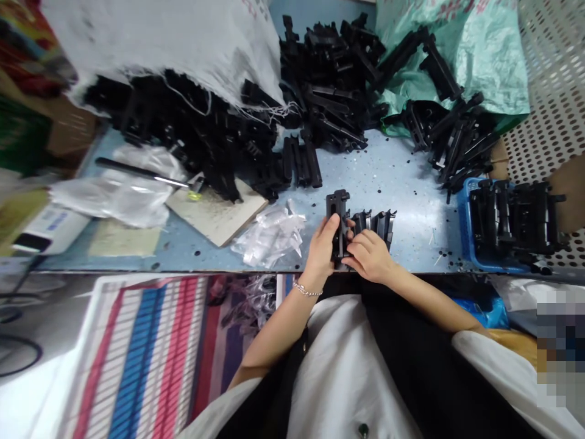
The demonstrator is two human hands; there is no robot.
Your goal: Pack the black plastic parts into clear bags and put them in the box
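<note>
My left hand (321,248) is wrapped round a long black plastic part (338,210) that stands upright near the front edge of the light blue table (393,177). My right hand (371,255) is closed beside it, pinching the lower end of the same part. Just behind my right hand, a short row of similar black parts (375,221) stands on the table. A thin bracelet (307,291) is on my left wrist.
Large heaps of black plastic parts (329,79) lie at the back, spilling from a white sack (183,42) and a green sack (461,42). A blue crate (468,244) with parts stands right. Crumpled clear bags (269,235) and a board (219,213) lie left.
</note>
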